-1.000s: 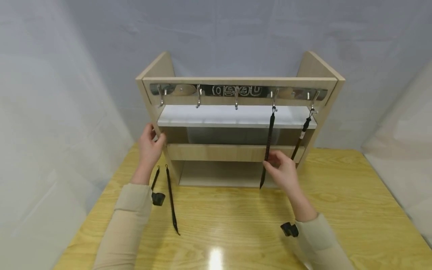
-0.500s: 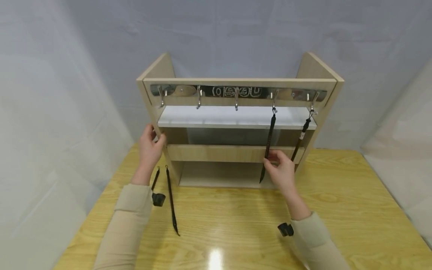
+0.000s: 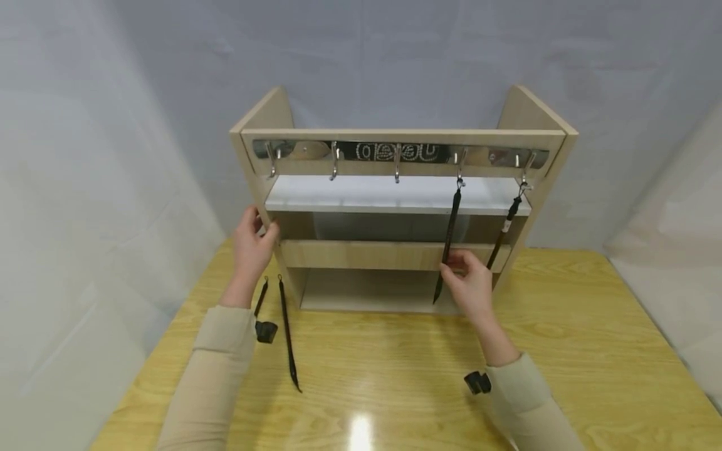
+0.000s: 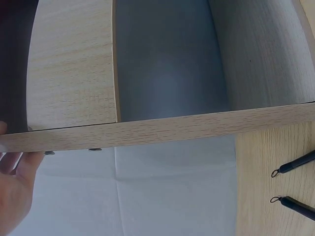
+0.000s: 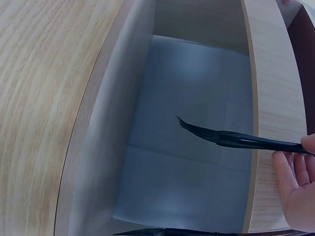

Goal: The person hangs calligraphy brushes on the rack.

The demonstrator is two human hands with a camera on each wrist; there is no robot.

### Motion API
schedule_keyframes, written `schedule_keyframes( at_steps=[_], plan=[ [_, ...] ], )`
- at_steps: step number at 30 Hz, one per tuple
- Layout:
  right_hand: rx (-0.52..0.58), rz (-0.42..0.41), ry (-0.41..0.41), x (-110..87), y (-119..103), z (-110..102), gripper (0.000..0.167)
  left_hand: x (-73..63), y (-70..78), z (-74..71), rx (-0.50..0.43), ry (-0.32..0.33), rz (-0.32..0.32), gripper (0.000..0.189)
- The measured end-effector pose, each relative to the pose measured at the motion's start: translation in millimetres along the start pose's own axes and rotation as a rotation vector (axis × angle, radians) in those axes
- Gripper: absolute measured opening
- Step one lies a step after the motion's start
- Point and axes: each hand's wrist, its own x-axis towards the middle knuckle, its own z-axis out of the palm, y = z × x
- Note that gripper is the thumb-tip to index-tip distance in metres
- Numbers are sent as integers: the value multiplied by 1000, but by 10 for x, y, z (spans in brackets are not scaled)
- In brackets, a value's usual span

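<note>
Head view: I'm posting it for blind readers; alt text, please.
A person's right hand pinches a black brush hanging from a hooked rail on a wooden shelf; the left hand grips its side. Another brush hangs alongside; two more lie on the table.

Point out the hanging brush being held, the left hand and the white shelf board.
Held brush [image 3: 450,232]: head view, mid-handle.
Left hand [image 3: 252,247]: head view, middle of the hand.
White shelf board [image 3: 363,193]: head view, bare upper surface.
</note>
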Motion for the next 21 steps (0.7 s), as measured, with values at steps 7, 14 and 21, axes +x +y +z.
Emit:
schedule_keyframes(
  at_steps=[7, 14, 21],
  plan=[
    [9, 12, -12, -32, -178, -25, 17, -47, 162, -8, -29, -10, -17, 37],
    [-8, 28, -14, -76, -388, -43, 17, -115, 343, -11, -36, -10, -9, 35],
    [28, 23, 3, -74, -313, -49, 18, -118, 358, -15, -29, -10, -5, 34]
  ],
)
